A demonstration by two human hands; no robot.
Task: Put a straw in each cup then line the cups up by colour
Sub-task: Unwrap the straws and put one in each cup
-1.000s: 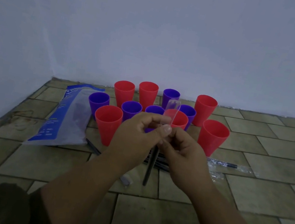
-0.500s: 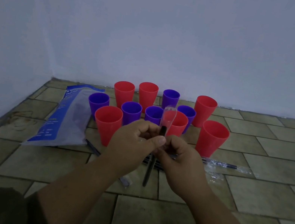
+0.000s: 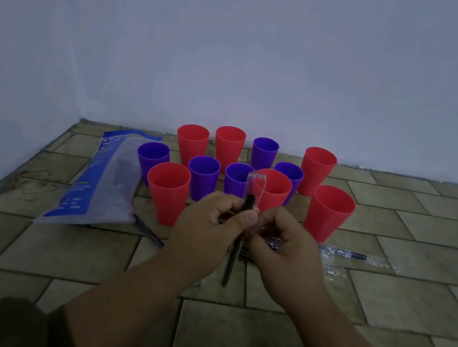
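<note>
Several red cups, such as the front-left one [image 3: 168, 191] and the right one [image 3: 329, 212], stand mixed with several purple cups [image 3: 202, 177] on the tiled floor by the wall. All visible cups are empty of straws. My left hand [image 3: 208, 231] pinches a black straw [image 3: 230, 260] held upright in front of the cups. Its tip pokes up into a clear wrapper [image 3: 254, 185]. My right hand [image 3: 284, 250] grips the wrapper at the straw's right side. More black straws lie on the floor, mostly hidden under my hands.
A blue and clear plastic bag [image 3: 104, 182] lies left of the cups. A loose straw [image 3: 148, 231] rests beside it. A wrapped straw [image 3: 351, 254] and empty wrappers lie to the right. The wall runs close behind the cups and along the left.
The black straw's tip has come up out of my fingers into the clear wrapper's loose end. Both hands have lowered slightly and stayed together.
</note>
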